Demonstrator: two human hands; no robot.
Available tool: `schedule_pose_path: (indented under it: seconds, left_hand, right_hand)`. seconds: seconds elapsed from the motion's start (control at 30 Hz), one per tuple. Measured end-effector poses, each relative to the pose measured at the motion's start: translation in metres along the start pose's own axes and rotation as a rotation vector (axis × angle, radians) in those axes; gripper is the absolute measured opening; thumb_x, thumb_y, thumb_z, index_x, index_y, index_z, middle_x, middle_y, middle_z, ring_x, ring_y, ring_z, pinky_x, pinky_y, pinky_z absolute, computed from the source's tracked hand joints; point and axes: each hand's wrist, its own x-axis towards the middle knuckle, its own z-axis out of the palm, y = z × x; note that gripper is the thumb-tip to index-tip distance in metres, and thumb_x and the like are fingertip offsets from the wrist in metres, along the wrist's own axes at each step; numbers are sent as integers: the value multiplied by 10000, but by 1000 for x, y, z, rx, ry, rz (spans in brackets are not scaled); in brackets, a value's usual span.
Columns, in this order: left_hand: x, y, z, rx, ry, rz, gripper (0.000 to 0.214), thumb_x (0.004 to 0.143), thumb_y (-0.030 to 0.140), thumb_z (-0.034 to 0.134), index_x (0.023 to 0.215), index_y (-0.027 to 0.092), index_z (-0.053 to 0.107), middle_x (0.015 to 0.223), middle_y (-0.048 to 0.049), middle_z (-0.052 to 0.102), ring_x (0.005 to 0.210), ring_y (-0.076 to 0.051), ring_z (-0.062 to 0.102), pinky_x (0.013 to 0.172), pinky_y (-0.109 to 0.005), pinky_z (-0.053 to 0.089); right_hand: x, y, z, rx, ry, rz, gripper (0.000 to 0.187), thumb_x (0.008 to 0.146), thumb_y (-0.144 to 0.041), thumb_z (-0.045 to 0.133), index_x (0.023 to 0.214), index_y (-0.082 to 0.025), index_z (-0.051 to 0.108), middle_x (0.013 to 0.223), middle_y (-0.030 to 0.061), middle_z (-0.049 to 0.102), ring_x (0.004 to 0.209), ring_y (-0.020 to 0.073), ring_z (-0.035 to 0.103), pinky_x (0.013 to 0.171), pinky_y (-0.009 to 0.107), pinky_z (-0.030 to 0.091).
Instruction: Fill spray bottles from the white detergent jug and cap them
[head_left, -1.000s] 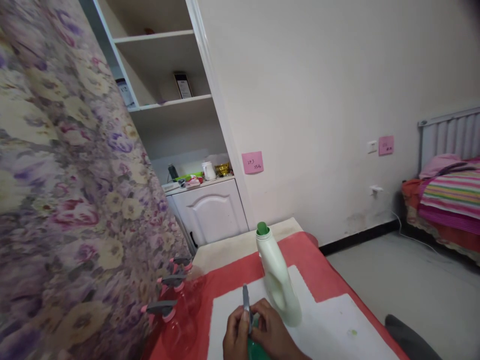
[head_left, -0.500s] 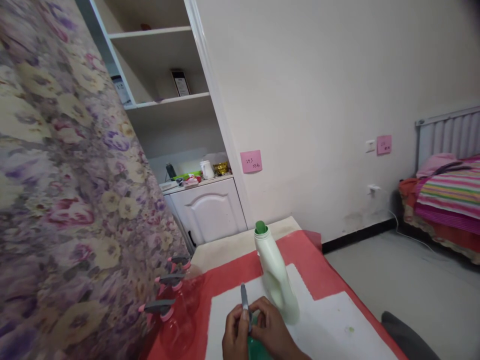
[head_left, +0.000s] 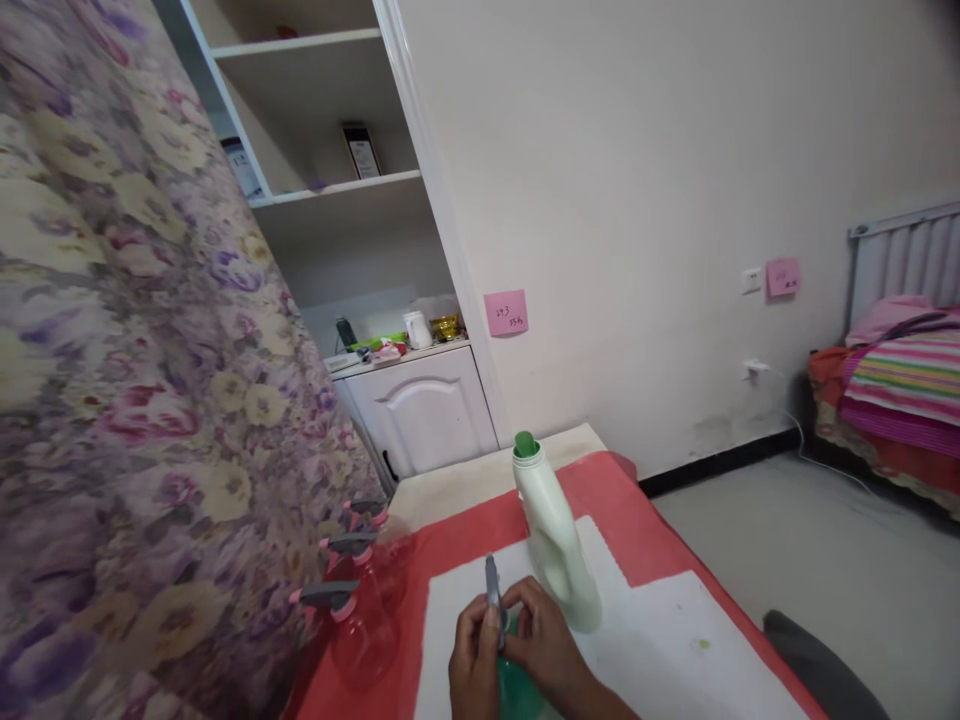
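1. Fingers (head_left: 481, 628) of the left hand (head_left: 469, 668) are pinched on the grey trigger head (head_left: 493, 596) of a green spray bottle (head_left: 514, 692). The right hand (head_left: 553, 652) is curled around the bottle's neck from the other side. The bottle stands on a white mat (head_left: 660, 640) at the near edge of the table, low in the centre of the view.
2. At far left, a floral curtain (head_left: 127, 380) hangs beside the table.
3. Three clear spray bottles (head_left: 358, 610) with pink collars and grey triggers stand in a row on the red tablecloth (head_left: 465, 545), just left of the hands.
4. A white jug-handled bottle (head_left: 559, 545) with a green cap stands upright just beyond the right hand, close to its knuckles.
5. On the wall behind is a pink note (head_left: 506, 313); at far right, a bed (head_left: 892, 400) carries striped bedding.
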Motion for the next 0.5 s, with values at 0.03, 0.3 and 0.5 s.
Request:
schedule_pose_path:
  seconds: [0.03, 0.3, 0.5]
  left_hand:
    - [0, 0, 0, 0, 4, 5, 489, 746, 620, 648, 991, 197, 670, 1028, -69, 726, 1019, -277, 648, 903, -334, 493]
    - [-1, 2, 2, 14, 25, 1, 502, 727, 629, 663, 987, 201, 672, 1032, -68, 731, 1040, -287, 645, 899, -337, 494]
    - [1, 0, 1, 6, 37, -19, 573, 684, 678, 664, 991, 194, 677, 1045, -82, 733, 1065, -309, 643, 861, -339, 517]
  right_hand:
    - [0, 0, 0, 3, -7, -3, 189, 645, -143, 694, 820, -178, 631, 812, -34, 515, 601, 109, 459, 566, 233, 336]
    - [1, -1, -1, 13, -11, 18, 181, 630, -162, 716, 782, -182, 620, 746, -57, 497, 574, 100, 441, 546, 221, 324]
    - [1, -1, -1, 13, -60, -37, 203, 662, -155, 686, 857, -197, 653, 866, -23, 559, 642, 114, 482, 599, 231, 363]
